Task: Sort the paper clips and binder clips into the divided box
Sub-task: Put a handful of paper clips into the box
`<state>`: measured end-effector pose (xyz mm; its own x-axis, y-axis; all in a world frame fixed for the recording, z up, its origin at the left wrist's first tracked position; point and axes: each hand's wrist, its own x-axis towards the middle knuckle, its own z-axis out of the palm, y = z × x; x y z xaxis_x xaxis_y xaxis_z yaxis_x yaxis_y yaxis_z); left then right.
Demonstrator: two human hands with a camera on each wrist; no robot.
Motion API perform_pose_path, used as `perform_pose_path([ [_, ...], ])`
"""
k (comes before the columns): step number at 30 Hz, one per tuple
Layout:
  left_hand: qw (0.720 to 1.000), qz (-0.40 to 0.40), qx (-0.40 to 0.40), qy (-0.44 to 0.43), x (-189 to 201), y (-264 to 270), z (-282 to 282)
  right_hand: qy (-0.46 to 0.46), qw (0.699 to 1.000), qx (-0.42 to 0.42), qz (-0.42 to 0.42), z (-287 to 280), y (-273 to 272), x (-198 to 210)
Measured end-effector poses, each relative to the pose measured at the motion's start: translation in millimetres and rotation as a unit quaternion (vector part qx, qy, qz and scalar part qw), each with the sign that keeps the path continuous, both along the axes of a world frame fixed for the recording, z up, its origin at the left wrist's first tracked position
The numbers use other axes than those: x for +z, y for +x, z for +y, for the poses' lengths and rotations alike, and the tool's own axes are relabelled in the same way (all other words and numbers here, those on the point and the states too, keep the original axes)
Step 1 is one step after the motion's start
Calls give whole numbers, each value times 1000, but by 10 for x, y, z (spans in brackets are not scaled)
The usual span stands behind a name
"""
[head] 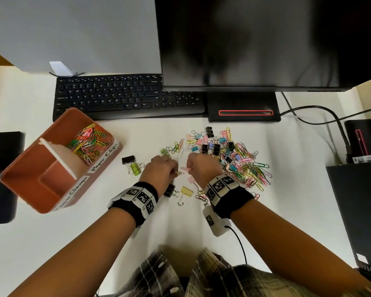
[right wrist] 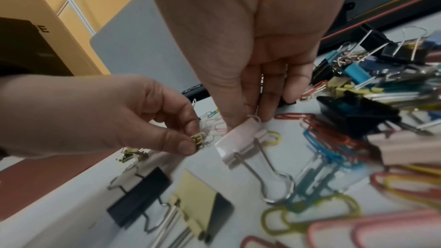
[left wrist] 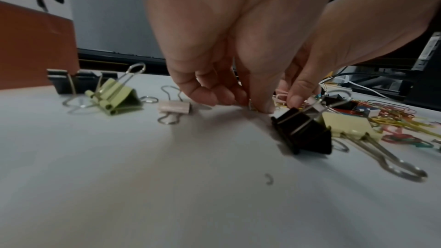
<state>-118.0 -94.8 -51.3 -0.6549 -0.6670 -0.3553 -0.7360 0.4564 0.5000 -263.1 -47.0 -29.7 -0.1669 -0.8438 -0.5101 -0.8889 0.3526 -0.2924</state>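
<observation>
Head view, near to far: both forearms reach in over the white desk (head: 180, 228), hands meeting just short of the loose clips. Left hand (head: 159, 170) has fingers curled, thumb and fingertips pinching a small bunch of paper clips (right wrist: 199, 140), gold and clear wire; probably gathering several before one trip to the box. Right hand (head: 202, 168) is curled too, thumb and fingers pinching the wire handle of a pink binder clip (right wrist: 238, 139), which hangs tilted below the fingers, its free handle trailing toward the desk; looks like it is being lifted clear of the paper clips so the two kinds separate. Just under the wrists lie a black binder clip (head: 169, 190) and a yellow binder clip (head: 186, 190), untouched, set apart from the pile, likely already culled and awaiting transfer. Left of the left hand, a green binder clip (head: 135, 168) and another black one (head: 128, 160) sit together. Mixed pile (head: 234, 159) spreads right of and beyond the right hand, close beside it. Divided box (head: 26, 179), orange, stands well left of both hands: far compartment holds paper clips, near compartment shows nothing inside. Sorting of binder clips appears hardly begun. Keyboard (head: 116, 97) and monitor (head: 255, 39) behind.
</observation>
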Motion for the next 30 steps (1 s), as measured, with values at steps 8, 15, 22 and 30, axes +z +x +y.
perform_pose_path([
  [8, 1000, 6, 21, 9, -7, 109, 7, 11, 997, 20, -69, -30, -71, 85],
  [15, 999, -7, 40, -9, 34, 239, -103, -83, 989, 123, -16, -362, 43, 142],
  [22, 997, -61, 39, -16, 13, 308, -143, -44, 991, 126, -5, -402, 88, -84],
  [30, 993, -100, 16, -59, 22, 261, -54, -47, 994, 91, -30, -333, 129, -118],
])
